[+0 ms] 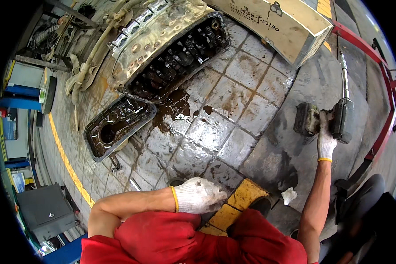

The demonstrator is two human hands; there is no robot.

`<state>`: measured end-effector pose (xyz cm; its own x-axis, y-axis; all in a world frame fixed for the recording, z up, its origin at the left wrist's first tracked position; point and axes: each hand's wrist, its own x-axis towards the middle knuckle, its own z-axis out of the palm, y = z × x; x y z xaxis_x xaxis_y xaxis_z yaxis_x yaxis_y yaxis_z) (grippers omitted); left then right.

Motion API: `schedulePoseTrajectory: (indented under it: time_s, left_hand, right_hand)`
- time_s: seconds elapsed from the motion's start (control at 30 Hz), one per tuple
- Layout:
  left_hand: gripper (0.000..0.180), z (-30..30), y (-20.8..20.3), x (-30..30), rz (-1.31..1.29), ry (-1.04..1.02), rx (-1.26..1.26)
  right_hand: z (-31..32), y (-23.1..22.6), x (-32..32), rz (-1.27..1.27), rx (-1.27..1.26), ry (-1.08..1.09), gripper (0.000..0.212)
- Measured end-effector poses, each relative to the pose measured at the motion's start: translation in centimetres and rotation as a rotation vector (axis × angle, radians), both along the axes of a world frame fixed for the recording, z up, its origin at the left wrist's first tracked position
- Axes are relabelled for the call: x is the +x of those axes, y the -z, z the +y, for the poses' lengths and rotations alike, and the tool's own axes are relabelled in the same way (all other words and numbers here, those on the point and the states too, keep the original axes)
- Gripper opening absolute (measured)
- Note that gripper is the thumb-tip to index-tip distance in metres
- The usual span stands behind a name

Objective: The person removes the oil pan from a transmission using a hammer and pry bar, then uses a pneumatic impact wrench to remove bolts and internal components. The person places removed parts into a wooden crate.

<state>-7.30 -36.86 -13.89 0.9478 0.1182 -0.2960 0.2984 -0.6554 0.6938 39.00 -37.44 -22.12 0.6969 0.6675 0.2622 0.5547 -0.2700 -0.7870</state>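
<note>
Oil lies in a dark pool (176, 108) on the tiled floor (237, 145), well ahead of the left hand and spreading between the engine (171, 48) and the pan (116, 125).

The right hand (325, 138), in a white glove, reaches far out to the person's right and wraps around the grip of an air wrench (328, 119). Its fingers are curled shut on the tool, which hangs low over a grey floor patch. A hose (344, 75) runs from the wrench away from the hand, toward a red rail (361, 44).

The left hand (198, 196), also gloved, rests close to the body with fingers loosely bent. It holds nothing that I can see, and hangs above a yellow block (246, 193). A small bolt (115, 166) lies on the floor ahead and to the left of this hand, just below the pan. A crumpled rag (289, 196) lies between the two hands, nearer the right forearm.

Risks, as I judge them: the floor looks slick, so a foot or knee could slide in the film. The gloves may carry grease, and the wrench could twist out of a one-handed hold. The hose could snag on the rail when pulled. The loose bolt could be kicked out of sight.
</note>
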Motion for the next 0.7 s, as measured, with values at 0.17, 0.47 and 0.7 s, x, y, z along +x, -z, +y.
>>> schedulePoseTrajectory:
  time_s: [0.17,0.47,0.7]
  left_hand:
    - [0.024,0.1,-0.1,-0.1,-0.034,-0.004,0.000]
    - [0.029,-0.1,0.6,-0.5,0.000,0.028,0.019]
    - [0.030,-0.5,1.9,-0.8,-0.054,-0.030,0.013]
  right_hand:
    - [-0.2,0.2,0.1,-0.020,-0.037,0.002,0.033]
    - [-0.8,1.2,1.5,0.019,-0.165,0.022,0.050]
    - [-1.4,3.5,3.6,0.066,-0.153,-0.031,0.050]
